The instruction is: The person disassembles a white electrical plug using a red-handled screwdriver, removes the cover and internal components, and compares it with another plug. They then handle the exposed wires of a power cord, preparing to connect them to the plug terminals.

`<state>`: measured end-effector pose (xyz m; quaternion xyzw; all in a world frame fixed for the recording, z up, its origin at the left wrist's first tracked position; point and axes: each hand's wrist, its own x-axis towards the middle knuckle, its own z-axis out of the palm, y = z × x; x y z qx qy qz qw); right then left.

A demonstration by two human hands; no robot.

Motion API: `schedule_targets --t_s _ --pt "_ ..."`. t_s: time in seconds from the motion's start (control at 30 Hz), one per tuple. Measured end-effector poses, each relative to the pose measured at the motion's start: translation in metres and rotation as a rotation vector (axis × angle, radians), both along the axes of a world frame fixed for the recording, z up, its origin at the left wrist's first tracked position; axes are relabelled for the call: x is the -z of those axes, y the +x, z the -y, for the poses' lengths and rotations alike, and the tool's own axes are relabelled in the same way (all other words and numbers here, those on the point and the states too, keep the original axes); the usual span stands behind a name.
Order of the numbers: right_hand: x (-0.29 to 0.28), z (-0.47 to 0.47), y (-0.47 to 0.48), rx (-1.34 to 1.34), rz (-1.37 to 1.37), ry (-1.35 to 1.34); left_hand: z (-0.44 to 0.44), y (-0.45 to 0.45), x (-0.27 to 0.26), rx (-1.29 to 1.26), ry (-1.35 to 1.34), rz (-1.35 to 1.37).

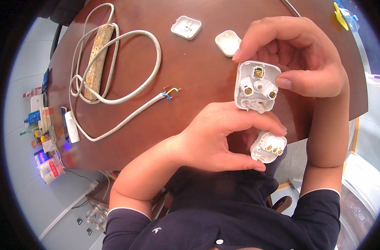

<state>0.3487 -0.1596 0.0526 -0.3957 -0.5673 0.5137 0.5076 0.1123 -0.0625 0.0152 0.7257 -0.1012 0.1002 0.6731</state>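
Note:
My left hand (208,137) pinches a small white plastic plug housing (259,153) between thumb and forefinger; its open face shows three brass screws in a row. Above it, my right hand (302,59) grips a larger white plastic plug housing (257,104) by its upper and right edges. Three brass screw terminals sit inside this one, around a central post. The left knuckles are just below the larger housing; whether they touch it is unclear. On the table lie two white plastic covers, one (186,27) at the back and another (228,43) beside my right fingertips.
Left on the brown table (177,72), a grey-white cable (130,120) loops around a worn power strip (97,62). Its stripped end shows blue, yellow-green and brown wires (171,92). A white object (72,126) and a phone (65,120) lie at the left edge.

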Motion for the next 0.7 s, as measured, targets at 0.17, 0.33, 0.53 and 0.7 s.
schedule_targets --t_s 0.17,0.33,0.53,0.7 --pt "0.0003 0.0000 0.0007 -0.006 -0.015 -0.001 -0.0036 -0.0015 -0.0054 0.047 -0.012 -0.062" --pt "-0.0003 0.0003 0.0008 -0.002 -0.019 0.000 -0.0024 0.0014 -0.0046 0.022 0.014 -0.017" --pt "0.0003 0.0011 0.0014 -0.005 -0.041 -0.030 -0.0027 -0.0009 -0.0070 0.052 -0.033 -0.073" --pt "0.0033 -0.0001 0.0024 -0.013 -0.003 0.030 -0.0035 -0.0012 -0.0087 0.064 -0.042 -0.101"
